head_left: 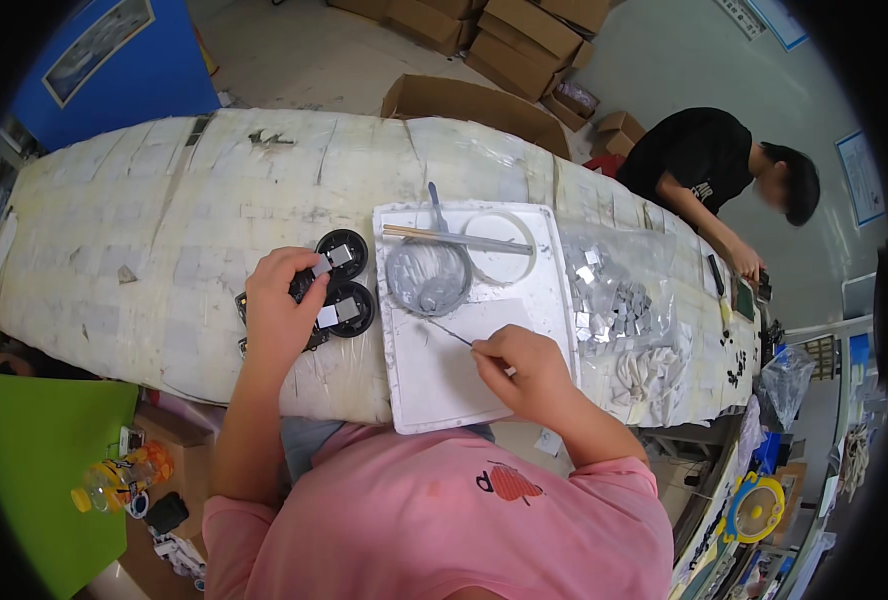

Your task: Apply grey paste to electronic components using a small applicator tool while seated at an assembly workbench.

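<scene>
My left hand (286,292) is closed on the black plastic part at the left of the tray, thumb and fingers around its middle. Two round black rings (343,255) belong to or lie beside that part, with small silver-grey squares on them. My right hand (526,368) pinches a thin dark stick (450,331), its tip near a round dish of grey paste (428,278). This dish sits on a white foam tray (404,395) smeared with grey. A pair of chopsticks (454,238) lies across the dish and a white round lid (511,262). A grey-blue handle (435,205) leans out beyond the dish.
Right of the tray, a clear plastic bag (654,250) lies under many small silver squares (614,305), near a crumpled white cloth (647,374). A co-worker (699,165) bends over the table's right end. Cardboard boxes (519,45) stand beyond the far edge.
</scene>
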Available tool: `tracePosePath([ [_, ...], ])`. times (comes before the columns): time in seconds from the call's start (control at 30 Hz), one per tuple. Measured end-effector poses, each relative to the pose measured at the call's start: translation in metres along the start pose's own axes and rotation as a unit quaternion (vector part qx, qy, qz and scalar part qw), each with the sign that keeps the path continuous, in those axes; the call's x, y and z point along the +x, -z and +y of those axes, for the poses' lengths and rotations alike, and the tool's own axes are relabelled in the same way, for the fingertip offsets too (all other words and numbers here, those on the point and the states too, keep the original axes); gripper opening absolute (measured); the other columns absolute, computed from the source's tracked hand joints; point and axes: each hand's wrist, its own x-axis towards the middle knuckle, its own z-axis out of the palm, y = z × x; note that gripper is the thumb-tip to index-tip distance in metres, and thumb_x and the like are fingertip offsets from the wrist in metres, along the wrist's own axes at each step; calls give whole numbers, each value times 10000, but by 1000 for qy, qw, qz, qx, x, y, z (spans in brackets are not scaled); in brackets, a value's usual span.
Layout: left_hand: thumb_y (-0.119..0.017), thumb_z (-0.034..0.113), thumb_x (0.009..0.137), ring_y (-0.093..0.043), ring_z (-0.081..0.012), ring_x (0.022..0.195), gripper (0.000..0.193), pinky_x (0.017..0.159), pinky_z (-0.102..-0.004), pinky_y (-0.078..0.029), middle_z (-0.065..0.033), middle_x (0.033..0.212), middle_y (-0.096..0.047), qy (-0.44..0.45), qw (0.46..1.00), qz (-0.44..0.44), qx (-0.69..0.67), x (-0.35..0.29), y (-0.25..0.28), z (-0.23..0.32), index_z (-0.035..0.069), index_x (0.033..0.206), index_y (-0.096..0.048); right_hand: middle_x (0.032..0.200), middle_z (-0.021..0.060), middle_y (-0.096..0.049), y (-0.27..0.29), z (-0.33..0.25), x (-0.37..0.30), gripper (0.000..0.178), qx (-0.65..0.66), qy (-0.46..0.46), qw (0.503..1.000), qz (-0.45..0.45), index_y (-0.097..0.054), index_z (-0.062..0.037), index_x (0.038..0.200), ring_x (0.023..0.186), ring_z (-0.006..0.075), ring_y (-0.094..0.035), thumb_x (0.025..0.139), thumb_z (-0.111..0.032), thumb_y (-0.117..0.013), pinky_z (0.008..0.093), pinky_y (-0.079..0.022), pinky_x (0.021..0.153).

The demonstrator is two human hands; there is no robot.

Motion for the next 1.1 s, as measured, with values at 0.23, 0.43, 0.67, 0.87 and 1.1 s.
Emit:
tracePosePath([
  [0.23,-683,-15,726,-599,-311,929,221,824,-385,-474,-124,979,-650,0,1000,3,18,-5,4,-1,9,946,-671,746,74,-631,4,7,33,113,434,-322,841,29,-616,23,916,589,111,-576,883,-77,-657,245,-471,536],
  [0.43,-678,-18,726,-583,-305,950,241,830,-384,-470,-115,980,-644,-16,1000,0,23,-6,3,-2,23,963,-668,739,79,-629,-12,0,80,63,448,-307,839,0,-617,9,888,581,132,-572,881,-41,-654,248,-458,523],
  [0.67,-715,-5,726,-597,-261,946,328,848,-364,-464,-114,959,-648,97,992,31,-74,-10,-2,-5,11,1029,-591,744,35,-610,-46,-7,105,82,212,-69,975,-16,-653,6,917,601,109,-564,869,-58,-665,259,-457,546],
  [0.87,-694,-44,766,-633,-182,952,405,868,-294,-482,-113,1012,-662,92,994,16,-54,-13,-2,-8,23,1117,-504,750,110,-581,-62,1,109,128,44,143,988,30,-648,-16,920,649,248,-591,800,-29,-692,343,-464,549],
  [1.1,-702,-52,762,-630,-180,958,445,875,-292,-475,-118,1008,-661,93,994,15,-54,-13,-1,-11,28,1125,-459,763,110,-589,-56,0,109,229,-70,276,958,-19,-615,-10,915,672,302,-600,699,-14,-690,388,-483,567],
])
